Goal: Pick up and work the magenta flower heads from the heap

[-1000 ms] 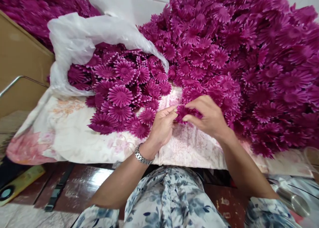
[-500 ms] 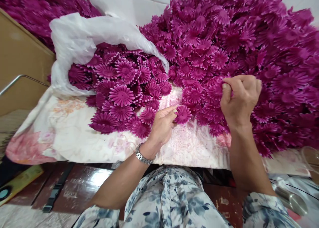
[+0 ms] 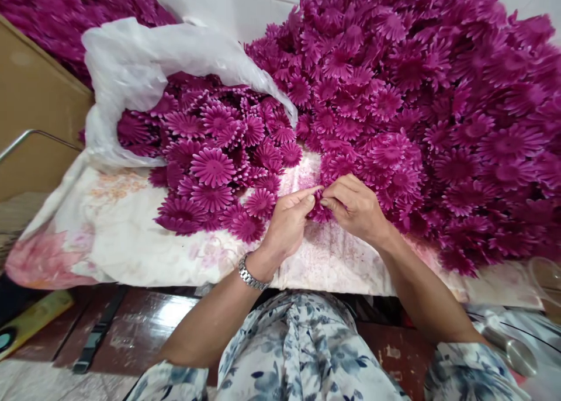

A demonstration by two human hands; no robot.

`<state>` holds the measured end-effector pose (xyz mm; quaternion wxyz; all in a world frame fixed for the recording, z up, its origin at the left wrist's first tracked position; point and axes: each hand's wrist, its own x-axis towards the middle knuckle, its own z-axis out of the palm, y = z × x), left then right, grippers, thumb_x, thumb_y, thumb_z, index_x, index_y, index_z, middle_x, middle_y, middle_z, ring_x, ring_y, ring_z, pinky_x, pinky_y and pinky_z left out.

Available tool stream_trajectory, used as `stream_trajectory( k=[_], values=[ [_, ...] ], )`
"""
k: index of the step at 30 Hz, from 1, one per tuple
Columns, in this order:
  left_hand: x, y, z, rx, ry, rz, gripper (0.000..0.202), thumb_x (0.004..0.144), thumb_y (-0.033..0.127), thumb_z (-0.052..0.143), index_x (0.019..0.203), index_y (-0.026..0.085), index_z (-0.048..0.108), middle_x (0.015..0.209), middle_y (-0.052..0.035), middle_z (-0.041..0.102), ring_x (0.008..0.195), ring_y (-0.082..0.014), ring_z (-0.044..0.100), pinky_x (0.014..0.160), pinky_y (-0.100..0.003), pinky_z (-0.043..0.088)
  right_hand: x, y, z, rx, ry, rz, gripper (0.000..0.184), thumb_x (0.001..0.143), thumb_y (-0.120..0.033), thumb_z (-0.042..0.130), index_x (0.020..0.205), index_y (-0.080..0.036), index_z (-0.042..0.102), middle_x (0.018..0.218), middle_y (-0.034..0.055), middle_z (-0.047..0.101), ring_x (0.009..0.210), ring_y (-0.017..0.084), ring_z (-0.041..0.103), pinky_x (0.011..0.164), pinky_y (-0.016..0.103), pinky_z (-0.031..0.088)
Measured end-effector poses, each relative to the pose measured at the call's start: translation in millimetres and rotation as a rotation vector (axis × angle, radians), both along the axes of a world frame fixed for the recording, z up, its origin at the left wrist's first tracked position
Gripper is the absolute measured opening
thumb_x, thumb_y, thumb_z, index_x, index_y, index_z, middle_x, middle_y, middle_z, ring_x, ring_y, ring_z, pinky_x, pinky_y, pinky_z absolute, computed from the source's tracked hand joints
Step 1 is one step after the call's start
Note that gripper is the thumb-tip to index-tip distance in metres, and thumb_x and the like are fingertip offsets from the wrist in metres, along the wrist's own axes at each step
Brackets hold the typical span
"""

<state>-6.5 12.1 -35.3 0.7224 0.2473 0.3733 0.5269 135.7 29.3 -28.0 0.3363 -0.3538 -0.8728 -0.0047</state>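
My left hand (image 3: 287, 223), with a metal watch on its wrist, and my right hand (image 3: 355, 205) meet over a floral cloth (image 3: 131, 237). Between their pinched fingertips is a magenta fabric flower piece (image 3: 319, 213), mostly hidden by the fingers. A big heap of the same magenta flowers (image 3: 421, 109) rises to the right and behind my right hand. To the left, more flowers (image 3: 214, 149) spill out of a white plastic bag (image 3: 144, 68).
A brown cardboard box (image 3: 35, 109) with a metal bar in front stands at the left. Another purple heap (image 3: 65, 15) lies at the back left. Dark wooden boards (image 3: 144, 316) show below the cloth, near a yellow tool (image 3: 30, 322). A clear container (image 3: 546, 272) sits at the right edge.
My right hand reached up into the big heap on the right, then came back down to my left hand. Both now pinch together at one flower piece.
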Motion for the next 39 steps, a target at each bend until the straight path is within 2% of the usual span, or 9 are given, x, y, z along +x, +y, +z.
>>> stream_trajectory(
  k=[3,6,9,17,22,29,33,36,39],
  values=[
    [-0.1,0.3,0.5,0.016,0.026,0.042,0.019,0.060,0.017,0.071,0.078,0.015,0.075,0.067,-0.0025,0.071,0.064,-0.0106,0.058,0.069,-0.024,0.043,15.1,5.6,5.4,0.189,0.052,-0.143,0.013,0.087,-0.017,0.052,0.075,-0.019,0.056,0.066,0.0020,0.058,0.065,0.014,0.050,0.062,0.027,0.042],
    [-1.6,0.9,1.7,0.004,0.026,0.052,0.019,0.059,0.016,0.069,0.077,0.015,0.074,0.065,-0.0021,0.070,0.062,-0.0101,0.058,0.063,-0.023,0.042,48.9,14.3,20.9,0.496,0.064,-0.528,0.016,0.088,-0.022,0.051,0.074,-0.019,0.059,0.066,0.0027,0.057,0.066,0.016,0.049,0.065,0.032,0.038],
    [-2.1,1.1,3.1,-0.011,-0.018,0.043,0.020,0.060,0.016,0.067,0.078,0.014,0.074,0.063,-0.0025,0.069,0.056,-0.0096,0.056,0.059,-0.023,0.042,73.9,16.9,33.9,0.509,-0.028,-0.757,0.020,0.089,-0.033,0.050,0.092,-0.019,0.064,0.090,0.0108,0.062,0.086,0.023,0.053,0.076,0.039,0.036],
    [-0.5,0.3,1.7,-0.050,-0.007,-0.001,0.024,0.063,0.018,0.069,0.086,0.013,0.074,0.073,-0.0041,0.071,0.062,-0.0080,0.055,0.060,-0.019,0.041,3.9,-2.1,7.5,0.030,-0.077,0.001,0.013,0.088,-0.026,0.052,0.078,-0.019,0.056,0.071,0.0018,0.060,0.069,0.013,0.050,0.068,0.029,0.041],
    [0.7,1.0,-1.1,0.020,-0.010,0.054,0.022,0.059,0.022,0.075,0.080,0.016,0.075,0.068,-0.0017,0.070,0.075,-0.0119,0.060,0.075,-0.023,0.044,2.8,2.6,2.3,0.198,-0.039,-0.106,0.013,0.087,-0.015,0.050,0.075,-0.018,0.054,0.066,0.0016,0.057,0.066,0.013,0.048,0.064,0.027,0.040],
    [-3.4,1.2,2.5,0.007,-0.011,0.057,0.021,0.059,0.027,0.076,0.078,0.016,0.075,0.072,-0.0041,0.071,0.079,-0.0160,0.063,0.081,-0.030,0.045,49.3,9.8,20.5,0.385,-0.100,-0.655,0.016,0.087,-0.029,0.051,0.082,-0.019,0.062,0.083,0.0058,0.061,0.080,0.019,0.051,0.073,0.036,0.035],
    [-2.8,0.9,1.0,-0.007,-0.003,0.071,0.021,0.066,0.023,0.071,0.085,0.015,0.074,0.082,-0.0063,0.072,0.085,-0.0149,0.061,0.080,-0.027,0.043,35.4,1.7,21.0,0.387,-0.024,-0.375,0.015,0.083,-0.032,0.060,0.091,-0.019,0.061,0.082,0.0035,0.062,0.078,0.016,0.053,0.072,0.032,0.039],
    [-1.8,0.6,0.9,-0.025,-0.034,0.016,0.023,0.067,0.019,0.068,0.089,0.015,0.074,0.080,-0.0059,0.071,0.077,-0.0131,0.059,0.072,-0.025,0.042,10.2,-3.8,11.4,0.180,-0.065,-0.094,0.010,0.085,-0.028,0.057,0.082,-0.018,0.058,0.074,0.0021,0.061,0.072,0.014,0.052,0.070,0.030,0.040],
    [-1.2,-0.3,3.1,-0.047,-0.041,-0.030,0.024,0.064,0.013,0.067,0.087,0.014,0.075,0.071,-0.0038,0.069,0.069,-0.0108,0.055,0.066,-0.022,0.041,-5.9,-5.2,2.7,0.064,-0.094,-0.038,0.017,0.088,-0.020,0.049,0.072,-0.018,0.053,0.068,0.0026,0.057,0.067,0.014,0.049,0.067,0.030,0.040]
  ],
)
